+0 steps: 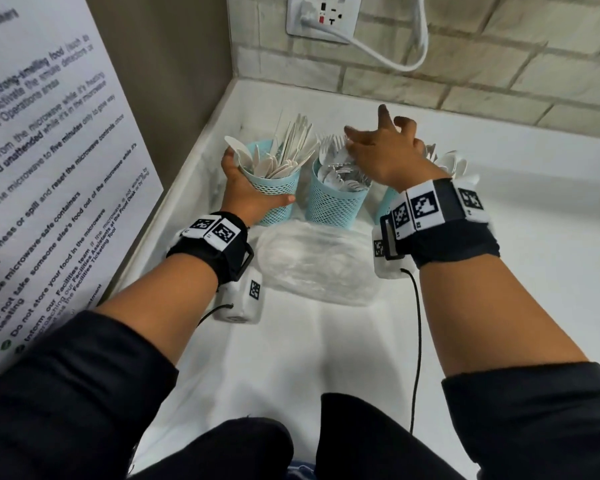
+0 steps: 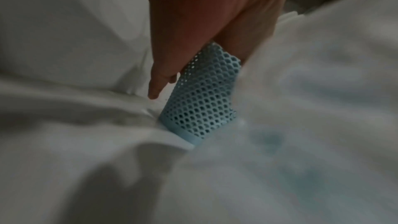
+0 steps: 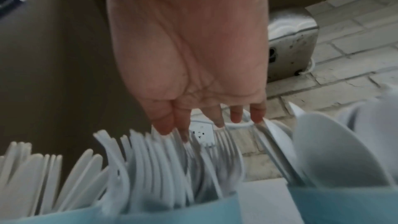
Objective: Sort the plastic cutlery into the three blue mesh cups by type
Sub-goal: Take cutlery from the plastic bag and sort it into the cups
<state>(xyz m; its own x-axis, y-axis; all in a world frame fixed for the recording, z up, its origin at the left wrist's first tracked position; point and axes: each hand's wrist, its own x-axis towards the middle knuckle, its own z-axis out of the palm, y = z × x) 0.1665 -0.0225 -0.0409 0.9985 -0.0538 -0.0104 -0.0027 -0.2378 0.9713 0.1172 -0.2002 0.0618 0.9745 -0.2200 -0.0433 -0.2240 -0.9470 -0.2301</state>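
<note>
Three blue mesh cups stand in a row in the counter's corner. My left hand (image 1: pixel 246 188) grips the left cup (image 1: pixel 278 195), thumb across its front; that cup holds white knives (image 1: pixel 295 136) and spoons (image 1: pixel 271 166) together. In the left wrist view the left hand (image 2: pixel 183 31) wraps the left cup (image 2: pixel 202 101). My right hand (image 1: pixel 378 150) hovers open, fingers spread, over the forks (image 1: pixel 336 154) in the middle cup (image 1: pixel 333 206). Its fingertips (image 3: pixel 237 117) touch the forks (image 3: pixel 172 159). The right cup (image 1: pixel 388 202) with spoons (image 1: pixel 451 162) is largely hidden by my wrist.
A crumpled clear plastic bag (image 1: pixel 312 268) lies just in front of the cups. A poster panel (image 1: pixel 49 150) walls off the left side. The tiled back wall carries a socket (image 1: pixel 321 17) with a white cable (image 1: pixel 395 60). White counter (image 1: pixel 534 237) stretches to the right.
</note>
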